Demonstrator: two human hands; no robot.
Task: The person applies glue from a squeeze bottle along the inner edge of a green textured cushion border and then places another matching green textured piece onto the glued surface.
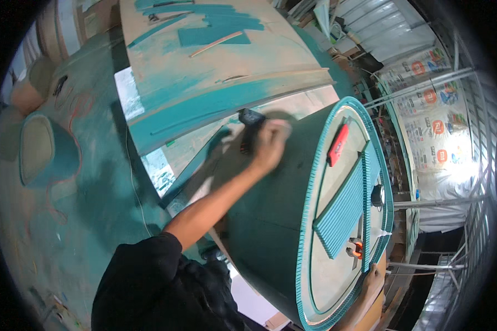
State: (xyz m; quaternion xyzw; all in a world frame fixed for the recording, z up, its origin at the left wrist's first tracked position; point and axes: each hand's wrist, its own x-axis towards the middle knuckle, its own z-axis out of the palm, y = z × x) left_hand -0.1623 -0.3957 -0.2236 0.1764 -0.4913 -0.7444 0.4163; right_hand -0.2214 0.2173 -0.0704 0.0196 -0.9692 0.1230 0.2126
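Observation:
A large rounded piece with a smooth green side wall (276,215) stands in front of me, its oval top framed by a ribbed green strip (305,243). My left hand (270,143), partly blurred, appears closed on a dark handheld tool with orange marks (250,129), beyond the wall. My right hand (373,282) grips the near right part of the strip, fingers curled at the rim. On the oval top lie a red-handled tool (338,145), a ribbed green panel (342,212), an orange-handled hand tool (357,248), a small black round thing (377,195) and a white nozzle tip (383,233).
Behind stands a green-stained worktable (215,60) with ribbed green scraps (221,19) and a thin wooden stick (215,44). A smaller rounded green piece (49,149) sits on the floor at left. A red cord (80,143) and a pale cable (132,176) cross the floor.

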